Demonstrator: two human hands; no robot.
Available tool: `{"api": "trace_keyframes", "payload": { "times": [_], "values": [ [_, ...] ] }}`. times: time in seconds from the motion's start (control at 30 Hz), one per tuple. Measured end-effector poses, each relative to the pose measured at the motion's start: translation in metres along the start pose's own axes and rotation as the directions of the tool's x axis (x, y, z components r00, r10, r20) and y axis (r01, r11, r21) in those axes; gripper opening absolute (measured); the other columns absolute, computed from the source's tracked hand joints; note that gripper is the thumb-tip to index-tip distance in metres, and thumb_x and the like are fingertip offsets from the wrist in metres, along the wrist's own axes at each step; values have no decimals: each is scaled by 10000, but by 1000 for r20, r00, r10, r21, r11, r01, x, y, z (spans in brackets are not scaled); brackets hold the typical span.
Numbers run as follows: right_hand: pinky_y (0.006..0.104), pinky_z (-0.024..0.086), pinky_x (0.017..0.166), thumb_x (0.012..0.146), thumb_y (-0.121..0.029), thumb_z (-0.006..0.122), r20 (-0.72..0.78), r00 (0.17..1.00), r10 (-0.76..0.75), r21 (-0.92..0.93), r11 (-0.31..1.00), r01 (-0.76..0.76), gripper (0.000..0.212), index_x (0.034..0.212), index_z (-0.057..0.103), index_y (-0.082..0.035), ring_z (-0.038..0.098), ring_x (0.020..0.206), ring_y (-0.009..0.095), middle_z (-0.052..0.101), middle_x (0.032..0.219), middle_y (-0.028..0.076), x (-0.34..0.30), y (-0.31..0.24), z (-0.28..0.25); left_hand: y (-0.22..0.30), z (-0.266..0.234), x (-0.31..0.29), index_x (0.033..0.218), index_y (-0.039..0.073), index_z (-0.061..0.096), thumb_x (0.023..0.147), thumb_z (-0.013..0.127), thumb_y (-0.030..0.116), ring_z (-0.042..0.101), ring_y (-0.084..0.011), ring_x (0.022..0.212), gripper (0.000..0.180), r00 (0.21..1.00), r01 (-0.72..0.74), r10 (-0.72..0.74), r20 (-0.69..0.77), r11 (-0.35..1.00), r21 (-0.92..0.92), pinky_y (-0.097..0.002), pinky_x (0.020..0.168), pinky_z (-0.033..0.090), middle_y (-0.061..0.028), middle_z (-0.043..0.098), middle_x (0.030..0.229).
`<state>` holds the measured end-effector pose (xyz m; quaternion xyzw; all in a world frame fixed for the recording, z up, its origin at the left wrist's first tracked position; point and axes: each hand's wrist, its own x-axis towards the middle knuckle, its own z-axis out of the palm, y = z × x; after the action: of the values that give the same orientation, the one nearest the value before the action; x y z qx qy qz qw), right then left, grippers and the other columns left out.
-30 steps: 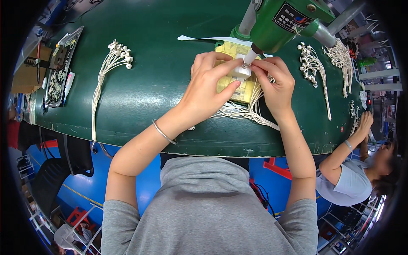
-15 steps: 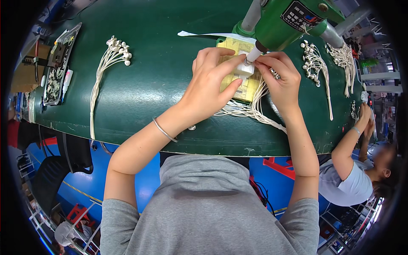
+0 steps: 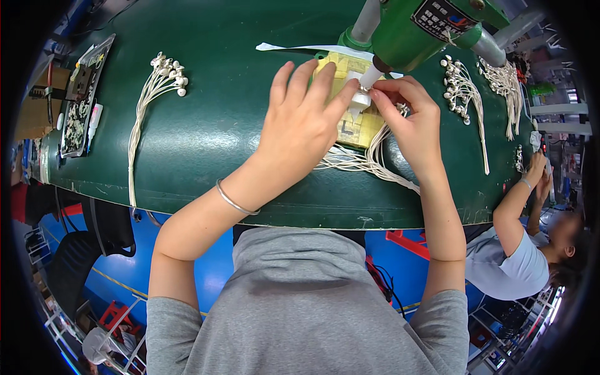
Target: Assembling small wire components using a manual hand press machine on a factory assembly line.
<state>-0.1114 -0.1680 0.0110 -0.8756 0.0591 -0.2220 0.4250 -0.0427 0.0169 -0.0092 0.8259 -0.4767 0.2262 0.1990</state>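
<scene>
My left hand lies over the left part of a yellow block, its fingers spread. Its index fingertip reaches a white holder on top of that block. My right hand pinches with thumb and index finger at the holder's far end; a small shiny bit shows there, too small to name. Right above hangs the white tip of a green press. White wires with small round ends run beside and in front of the block, partly behind my right hand.
Wire bundles with round metal ends lie at left and right, another farther right. A dark tray of small parts and a white bottle are far left. A co-worker sits at right.
My left hand has shifted left and its fingers have spread, with the thumb no longer showing over the holder. My right hand stays pinched by the press tip.
</scene>
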Motion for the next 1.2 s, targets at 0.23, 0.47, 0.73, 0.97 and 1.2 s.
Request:
{"api": "trace_keyframes", "payload": {
  "times": [0.23, 0.47, 0.73, 0.97, 1.2],
  "values": [
    [265, 530, 673, 837, -68, 730, -13, 999, 31, 74, 997, -30, 161, 977, 733, 13, 660, 727, 151, 658, 885, 88, 2, 3, 4, -3, -4, 3, 1245, 117, 610, 734, 658, 21, 470, -357, 1230, 523, 1000, 3, -2, 4, 996, -87, -533, 1066, 349, -142, 555, 1260],
    [293, 528, 654, 827, -62, 735, 39, 993, -108, -78, 991, 111, 141, 947, 739, 11, 645, 699, 171, 650, 893, 96, 8, -7, -3, -23, -9, 12, 1150, 83, 692, 816, 617, 17, 527, -314, 1137, 349, 990, 142, -126, 66, 881, -452, -425, 993, 428, -123, 610, 1175],
    [285, 517, 654, 816, -63, 741, 45, 996, -74, -10, 997, 75, 142, 929, 738, 21, 636, 703, 166, 659, 869, 101, 11, 0, -2, -24, 0, 26, 1012, 46, 747, 843, 647, 59, 567, -266, 1042, 196, 984, 179, -154, 90, 819, -546, -380, 914, 470, -84, 657, 1039],
    [276, 519, 671, 812, -60, 742, 50, 997, -66, 34, 997, 64, 143, 928, 738, 25, 646, 726, 165, 662, 877, 98, 9, 2, -2, -26, 5, 31, 949, 44, 760, 824, 706, 96, 573, -242, 1007, 146, 973, 228, -199, 117, 750, -621, -360, 871, 475, -63, 657, 975],
    [280, 520, 680, 823, -54, 726, 91, 995, -43, -14, 999, 44, 146, 937, 726, 37, 644, 731, 167, 657, 888, 97, 11, -4, -4, -26, 8, 37, 913, 35, 755, 769, 769, 122, 568, -237, 964, 169, 982, 183, -172, 76, 776, -604, -352, 835, 477, -59, 642, 929]
  ]
}}
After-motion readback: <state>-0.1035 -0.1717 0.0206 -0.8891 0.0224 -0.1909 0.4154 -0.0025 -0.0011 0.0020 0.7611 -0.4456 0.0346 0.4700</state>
